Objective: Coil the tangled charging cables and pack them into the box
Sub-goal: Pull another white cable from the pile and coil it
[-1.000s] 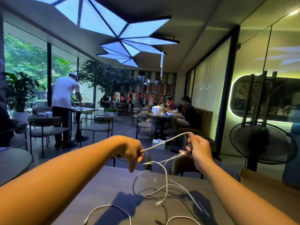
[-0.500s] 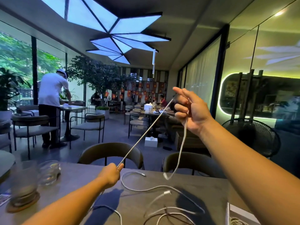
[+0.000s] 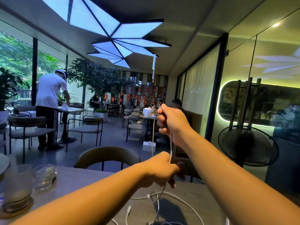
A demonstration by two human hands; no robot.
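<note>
A white charging cable (image 3: 153,130) runs in a loop between my two hands above the table. My right hand (image 3: 170,122) is raised and grips the top of the loop in a fist. My left hand (image 3: 159,169) is lower, just above the table's far edge, and grips both strands at the bottom of the loop. The rest of the white cables (image 3: 162,207) hang from my left hand and lie tangled on the grey table (image 3: 90,194), with plugs showing. No box is in view.
Two glasses (image 3: 43,176) stand on the table at the left, the nearer one on a coaster. An empty chair (image 3: 107,155) faces me across the table. A black floor fan (image 3: 248,145) stands at the right. People sit and stand at other tables behind.
My left hand moved right and up to under my right hand, which came down a little. The stretched cable is now folded into a short loop between them.
</note>
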